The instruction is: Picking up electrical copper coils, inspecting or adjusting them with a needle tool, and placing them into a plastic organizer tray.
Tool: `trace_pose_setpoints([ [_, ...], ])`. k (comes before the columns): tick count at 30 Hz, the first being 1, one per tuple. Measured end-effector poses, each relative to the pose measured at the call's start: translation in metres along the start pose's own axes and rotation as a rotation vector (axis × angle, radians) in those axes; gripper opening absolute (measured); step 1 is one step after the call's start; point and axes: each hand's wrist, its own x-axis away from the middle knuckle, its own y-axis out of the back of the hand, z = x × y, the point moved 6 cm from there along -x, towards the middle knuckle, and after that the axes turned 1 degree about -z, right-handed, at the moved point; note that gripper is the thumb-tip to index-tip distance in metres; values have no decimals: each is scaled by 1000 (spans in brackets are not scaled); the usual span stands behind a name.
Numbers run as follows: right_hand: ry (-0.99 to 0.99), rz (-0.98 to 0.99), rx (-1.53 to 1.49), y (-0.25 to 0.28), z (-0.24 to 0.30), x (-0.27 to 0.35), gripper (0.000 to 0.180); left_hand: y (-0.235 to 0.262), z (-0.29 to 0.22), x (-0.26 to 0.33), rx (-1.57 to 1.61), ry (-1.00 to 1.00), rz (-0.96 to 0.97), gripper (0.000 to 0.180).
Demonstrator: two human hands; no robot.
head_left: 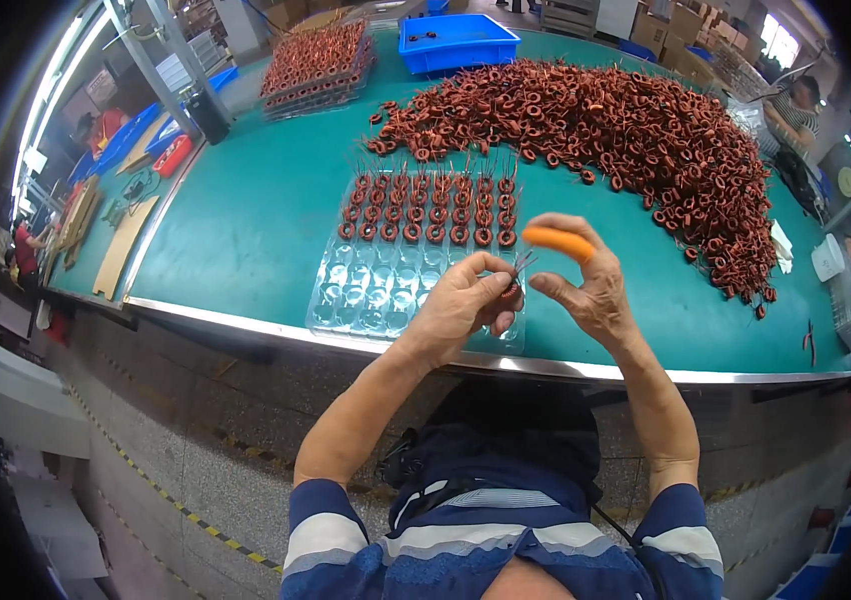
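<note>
Between the thumb and fingers of my left hand (463, 305) is a copper-wound toroid coil (512, 289), its thin wire leads pointing up and to the right. Just right of it, my right hand (584, 280) has its thumb and fingers apart, with nothing seen between them. An orange finger cot (559, 243) covers one of its fingers. Beneath and left of my hands lies a clear plastic tray (341, 290). Its far rows hold toroid coils (411, 212) with leads upward, while the near rows show bare pockets. My left hand hides the tray's near right part.
A large heap of loose toroid coils (636, 140) spreads across the far and right table. Stacked filled trays (316, 65) and a blue bin (459, 45) stand at the back. Red-handled pliers (810, 340) lie at the right. Another person (796, 110) sits at the far right.
</note>
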Motion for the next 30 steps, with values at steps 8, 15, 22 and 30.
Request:
trace_pose_setpoints([
  [8, -261, -46, -85, -10, -24, 17, 20, -12, 1, 5, -274, -158, 47, 24],
  [15, -588, 25, -690, -32, -44, 33, 27, -21, -6, 18, -733, -371, -4, 30],
  [22, -222, -134, 54, -14, -13, 28, 20, -30, -16, 32, -1011, -652, -207, 32],
  [30, 108, -308, 332, -9, 24, 28, 12, -15, -8, 16, -572, -466, -216, 22],
])
